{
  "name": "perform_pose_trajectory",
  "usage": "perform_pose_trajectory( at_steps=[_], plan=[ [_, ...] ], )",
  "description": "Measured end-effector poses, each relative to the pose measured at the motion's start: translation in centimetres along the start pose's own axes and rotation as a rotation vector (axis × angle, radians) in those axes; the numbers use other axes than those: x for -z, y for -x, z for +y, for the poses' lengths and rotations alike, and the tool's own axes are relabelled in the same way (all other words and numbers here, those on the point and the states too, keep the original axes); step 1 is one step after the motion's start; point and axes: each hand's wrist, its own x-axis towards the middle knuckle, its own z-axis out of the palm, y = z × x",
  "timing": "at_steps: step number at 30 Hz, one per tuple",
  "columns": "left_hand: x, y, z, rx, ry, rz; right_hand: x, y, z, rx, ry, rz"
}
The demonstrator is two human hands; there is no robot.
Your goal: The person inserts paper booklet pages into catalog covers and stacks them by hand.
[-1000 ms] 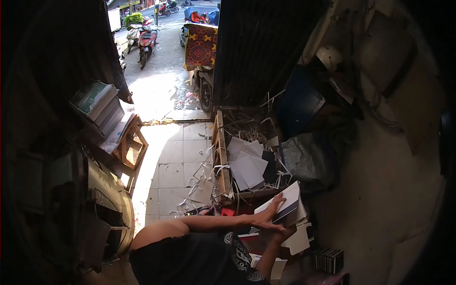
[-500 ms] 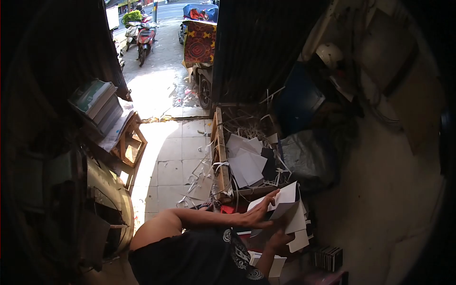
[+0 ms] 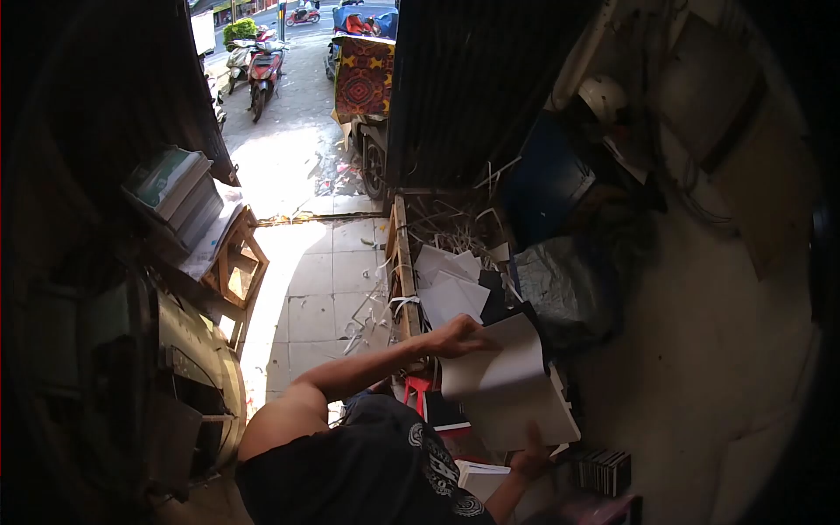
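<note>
An open book with blank pale pages (image 3: 512, 398) and a dark edge along its far side lies in front of me. My left hand (image 3: 464, 337) is closed on the upper left edge of a curved, raised page. At the book's lower edge is my right hand (image 3: 529, 455), one finger lying over the page and the others partly hidden at the edge. Beneath the book, a red stool (image 3: 420, 389) and a dark flat piece (image 3: 444, 409) show in part. A stack of white paper (image 3: 481, 477) sits close to my right forearm.
A wooden-sided bin (image 3: 404, 271) holds paper scraps and loose white sheets (image 3: 451, 293). A grey plastic bag (image 3: 564, 284) lies right of it. Thick book stacks (image 3: 179, 206) stand on a wooden stand (image 3: 236, 262) at left. Motorbikes (image 3: 265, 74) are parked outside the doorway.
The book has opened out and now lies flatter, its blank pages facing up. My left hand has moved up and left with a page edge; my right hand has moved down to the lower edge.
</note>
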Motion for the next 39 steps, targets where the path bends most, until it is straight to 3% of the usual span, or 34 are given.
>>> perform_pose_trajectory(
  at_steps=[3, 5, 6, 9, 12, 14, 16, 20, 23, 26, 29, 31, 34, 37, 39],
  plan=[
    [1.5, 0.3, 2.7, -0.302, -0.212, -0.003, 0.1, 0.1, 2.0, -0.425, -0.251, -0.120],
    [1.1, 1.2, 5.6, -0.414, -0.426, -0.057, 2.4, -1.4, 3.1, -0.607, -0.644, -0.417],
    [0.7, 1.7, 7.1, -0.517, -0.493, -0.092, 2.8, -3.3, 1.2, -0.455, -0.405, -0.725],
    [-1.2, 2.1, 7.6, -0.531, -0.829, -0.264, -2.0, 0.2, -1.7, -0.500, -0.152, -0.154],
    [-0.7, 2.3, 8.8, -0.506, -0.826, -0.212, -5.3, 3.6, 2.3, -0.216, 0.087, -0.199],
    [-0.2, 2.6, 9.3, -0.453, -0.758, -0.137, -6.2, 5.1, 3.5, -0.206, -0.108, -0.174],
    [0.1, 2.4, 8.9, -0.418, -0.621, -0.074, -5.5, 3.6, 0.3, -0.312, -0.073, -0.113],
    [0.9, 1.4, 6.5, -0.575, -0.687, -0.115, -3.3, -1.8, -4.2, -0.399, -0.278, -0.111],
    [1.1, 1.2, 5.9, -0.584, -0.736, -0.053, -3.2, -4.1, -4.5, -0.228, -0.161, 0.031],
    [0.6, 0.6, 4.6, -0.629, -0.715, 0.022, -4.3, -4.9, -2.4, -0.336, -0.567, 0.198],
    [-0.5, -0.1, 3.2, -0.675, -0.619, 0.106, -3.1, -7.9, -1.9, -0.124, -0.170, 0.091],
    [-0.7, -0.3, 3.4, -0.746, -0.502, 0.172, -0.6, -10.0, -3.2, -0.145, -0.267, -0.147],
    [0.6, 0.9, 6.4, -0.682, -0.513, 0.280, 1.2, -10.7, -2.3, -0.157, -0.387, -0.474],
    [1.8, 2.0, 7.5, -0.704, -0.530, 0.227, -0.9, -7.2, 2.9, -0.294, -0.681, -0.439],
    [1.3, 2.3, 7.7, -0.719, -0.524, 0.308, -3.4, -4.9, 4.6, -0.376, -0.801, -0.243]
  ],
)
